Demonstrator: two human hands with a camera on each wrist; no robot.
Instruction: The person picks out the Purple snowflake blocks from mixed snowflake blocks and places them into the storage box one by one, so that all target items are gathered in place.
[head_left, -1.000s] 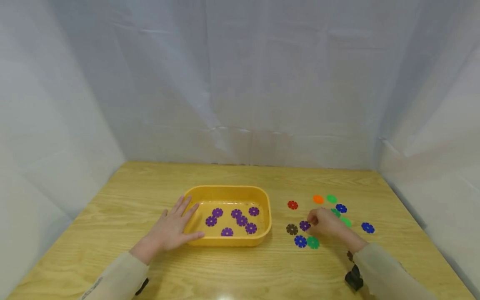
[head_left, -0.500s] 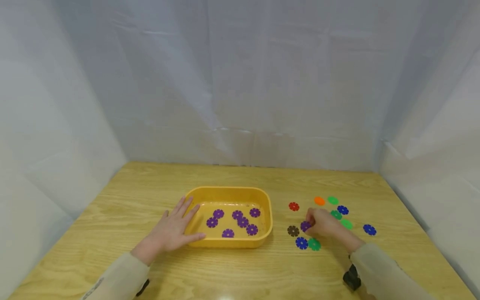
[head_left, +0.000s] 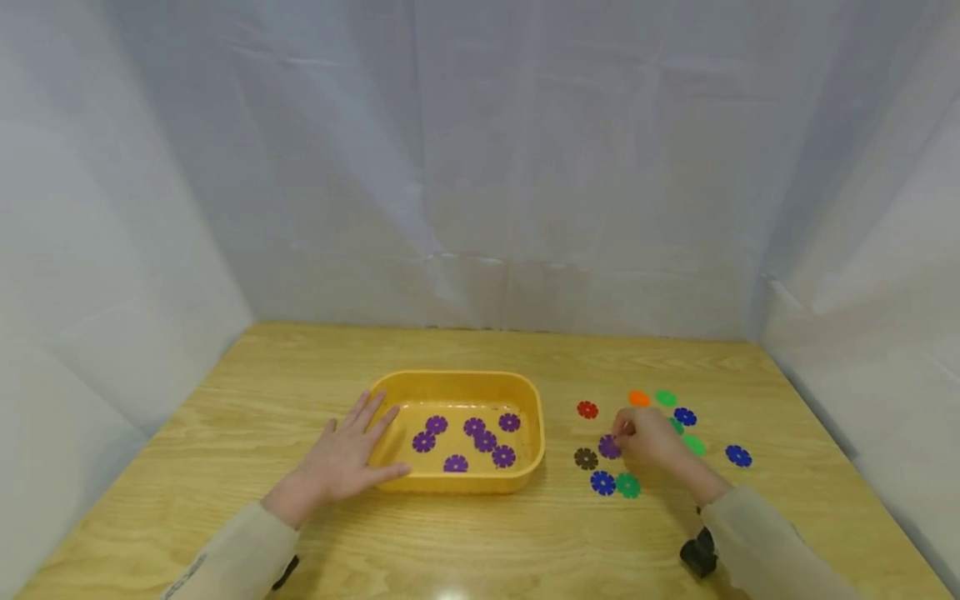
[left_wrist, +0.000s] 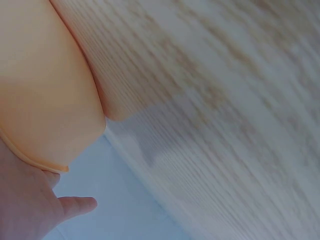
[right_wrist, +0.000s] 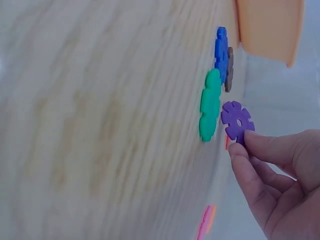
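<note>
From my screen I saw the right hand (head_left: 651, 440) pinching a purple disc (right_wrist: 237, 120) between thumb and fingertips (right_wrist: 239, 150); in the right wrist view this disc stood clear of the counter (head_left: 300, 375), just beside a green disc (right_wrist: 210, 106). In the head view the purple disc (head_left: 608, 447) was at the left edge of the hand, between a brown disc (head_left: 586, 458) and the knuckles. A blue disc (head_left: 602, 482) and the green disc (head_left: 627, 485) lay touching each other just in front of the hand. Farther back I saw a red disc (head_left: 587, 409), an orange disc (head_left: 638, 398) and a light green disc (head_left: 665, 398), and one more blue disc (head_left: 738, 455) lay apart on the right. The left hand (head_left: 347, 456) was flat with fingers spread and straight, and it rested against the left end of the yellow tray (head_left: 457, 382); the thumb lay along the near rim. In the left wrist view I saw only the tray wall (left_wrist: 40, 90) and a part of the hand (left_wrist: 30, 210). Six purple discs (head_left: 485, 441) lay inside the tray. The tray stood well apart from the loose discs, on the left of them.
</note>
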